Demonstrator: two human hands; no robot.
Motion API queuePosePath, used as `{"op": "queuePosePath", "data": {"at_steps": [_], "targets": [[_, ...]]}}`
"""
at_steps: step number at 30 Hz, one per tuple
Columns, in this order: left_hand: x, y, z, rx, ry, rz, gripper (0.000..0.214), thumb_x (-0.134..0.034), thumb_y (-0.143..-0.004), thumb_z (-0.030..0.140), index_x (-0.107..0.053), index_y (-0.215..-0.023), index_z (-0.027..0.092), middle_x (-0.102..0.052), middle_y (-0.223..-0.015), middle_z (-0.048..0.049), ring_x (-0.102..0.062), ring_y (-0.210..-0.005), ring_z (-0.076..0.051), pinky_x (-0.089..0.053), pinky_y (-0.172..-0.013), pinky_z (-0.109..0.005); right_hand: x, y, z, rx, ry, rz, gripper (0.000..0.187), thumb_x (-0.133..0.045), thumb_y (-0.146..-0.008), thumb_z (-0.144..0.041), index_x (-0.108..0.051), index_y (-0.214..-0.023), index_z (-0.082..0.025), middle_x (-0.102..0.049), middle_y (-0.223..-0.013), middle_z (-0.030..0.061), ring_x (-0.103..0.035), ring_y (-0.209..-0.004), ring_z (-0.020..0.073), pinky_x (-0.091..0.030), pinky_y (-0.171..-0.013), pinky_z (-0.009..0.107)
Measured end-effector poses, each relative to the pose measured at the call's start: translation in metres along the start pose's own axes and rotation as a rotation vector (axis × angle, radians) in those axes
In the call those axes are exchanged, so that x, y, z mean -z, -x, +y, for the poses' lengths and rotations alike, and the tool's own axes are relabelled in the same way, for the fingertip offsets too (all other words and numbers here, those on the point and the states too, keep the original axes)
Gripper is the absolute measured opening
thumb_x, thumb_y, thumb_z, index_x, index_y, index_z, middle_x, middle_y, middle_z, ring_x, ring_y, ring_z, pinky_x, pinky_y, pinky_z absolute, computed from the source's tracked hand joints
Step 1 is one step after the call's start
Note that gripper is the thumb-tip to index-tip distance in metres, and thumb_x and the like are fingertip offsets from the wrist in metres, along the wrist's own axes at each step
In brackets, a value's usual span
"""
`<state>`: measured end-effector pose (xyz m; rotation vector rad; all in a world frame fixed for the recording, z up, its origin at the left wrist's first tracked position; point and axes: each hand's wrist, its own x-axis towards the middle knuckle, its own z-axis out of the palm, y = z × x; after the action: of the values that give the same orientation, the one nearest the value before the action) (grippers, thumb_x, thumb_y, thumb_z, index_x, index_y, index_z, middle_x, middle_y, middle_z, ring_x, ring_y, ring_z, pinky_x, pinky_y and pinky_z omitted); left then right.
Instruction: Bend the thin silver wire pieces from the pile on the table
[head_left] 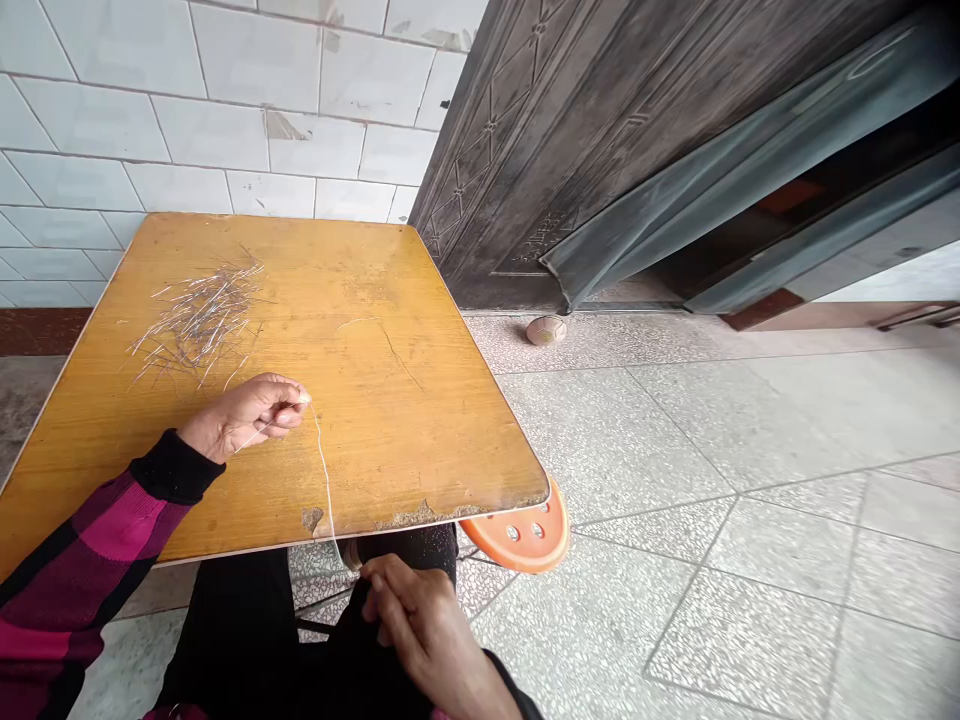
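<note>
My left hand (259, 412) is closed above the wooden table, thumb and fingertips pinching a white string (324, 462). A thin, pale strand also runs back from these fingers toward the wrist. From the pinch, the string hangs slightly wavy over the table's front edge, down to my right hand (424, 615). Held low above my lap, that hand has its fingers closed at the string's lower part; the exact grip is partly hidden. Beyond my left hand lies a loose pile of thin metal wires (206, 318).
The yellow-brown wooden table (450, 420) has a chipped front edge and stands against a white tiled wall (255, 60). One bent wire (394, 350) lies apart on it. An orange stool (536, 530) sits partly underneath. A roundish object (546, 330) rests by a dark carved door (517, 150).
</note>
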<state>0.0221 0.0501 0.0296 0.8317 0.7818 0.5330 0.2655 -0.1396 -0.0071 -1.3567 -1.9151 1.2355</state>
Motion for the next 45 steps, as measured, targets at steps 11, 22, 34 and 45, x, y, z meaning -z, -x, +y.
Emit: {"op": "queuePosePath", "data": {"at_steps": [11, 22, 34, 45], "targets": [[-0.015, -0.009, -0.002, 0.025, -0.323, -0.123, 0.024, -0.069, -0.068, 0.033, -0.062, -0.055, 0.013, -0.05, -0.047, -0.0015, -0.024, -0.037, -0.003, -0.013, -0.036, -0.018, 0.047, -0.104, -0.019, 0.031, -0.14, 0.054, 0.024, -0.057, -0.088, -0.041, -0.063, -0.088, -0.017, -0.059, -0.065, -0.0003, -0.052, -0.049, 0.008, -0.042, -0.044, 0.019], [-0.01, -0.015, -0.007, -0.144, -0.475, 0.049, 0.026, -0.063, -0.075, 0.031, -0.058, -0.055, 0.015, -0.049, -0.05, 0.0007, -0.032, -0.04, -0.006, -0.019, -0.039, -0.02, 0.034, -0.149, -0.008, -0.043, -0.478, -0.067, 0.025, -0.062, -0.082, -0.039, -0.058, -0.085, -0.015, -0.064, -0.07, -0.0002, -0.056, -0.05, 0.0062, -0.044, -0.043, 0.017], [-0.011, -0.023, -0.013, -0.419, -0.707, 0.232, 0.025, -0.06, -0.081, 0.023, -0.061, -0.056, 0.016, -0.056, -0.054, 0.001, -0.044, -0.051, -0.009, -0.032, -0.051, -0.02, 0.04, -0.17, -0.004, -0.146, -0.755, -0.068, 0.024, -0.069, -0.077, -0.036, -0.058, -0.083, -0.015, -0.066, -0.067, -0.0021, -0.046, -0.039, 0.0021, -0.032, -0.034, 0.013], [0.002, -0.01, -0.001, -0.291, -0.657, 0.214, 0.01, -0.066, -0.071, 0.013, -0.075, -0.075, 0.016, -0.065, -0.063, -0.0013, -0.052, -0.058, -0.011, -0.037, -0.052, -0.019, 0.05, -0.171, 0.004, -0.11, -0.65, 0.075, 0.031, -0.067, -0.076, -0.034, -0.062, -0.101, -0.016, -0.065, -0.062, -0.0042, -0.051, -0.041, 0.004, -0.039, -0.037, 0.015]]}}
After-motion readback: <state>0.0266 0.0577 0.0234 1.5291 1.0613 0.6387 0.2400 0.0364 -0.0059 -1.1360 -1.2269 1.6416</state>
